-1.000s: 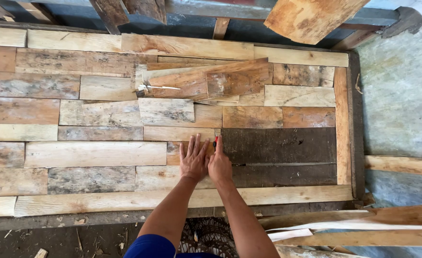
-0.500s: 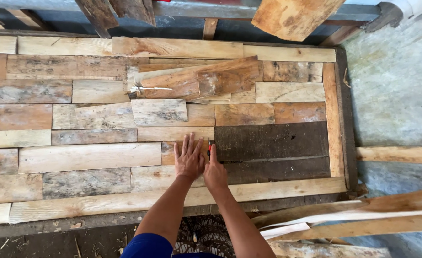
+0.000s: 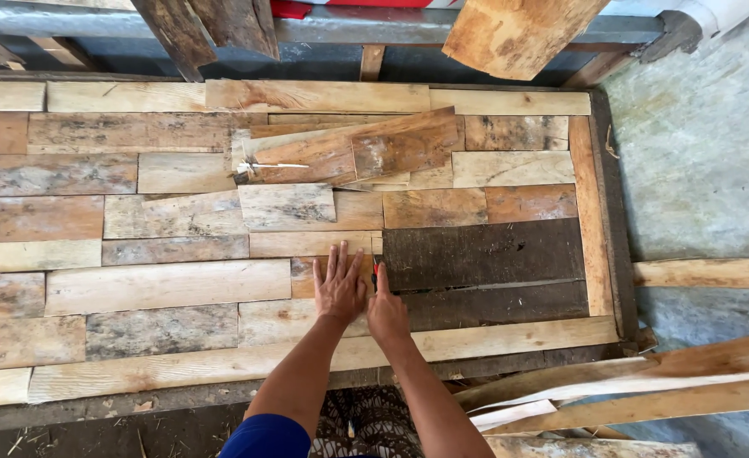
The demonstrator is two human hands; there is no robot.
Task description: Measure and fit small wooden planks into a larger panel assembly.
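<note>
weathered wood in browns, greys and pale yellows makes up a large patchwork panel, framed by long border strips and laid flat under the head camera. at its right end a dark brown board is set, with a second dark board just below it. loose offcuts are stacked near the top edge, and spare planks lie on the ground to the lower right. a short reddish piece is pressed flat under the left hand, fingers spread and open, nothing gripped. the right hand is laid just beside it, its forefinger stretched along the seam where the short piece meets the dark brown board; a small red item, perhaps a pencil, shows at that fingertip, though whether it is held cannot be told. judged from this, a fit or mark at the seam is being made; it is best done with the short piece kept pinned firmly, its edge butted tight to the dark board, and the line drawn squarely along that edge.
</note>
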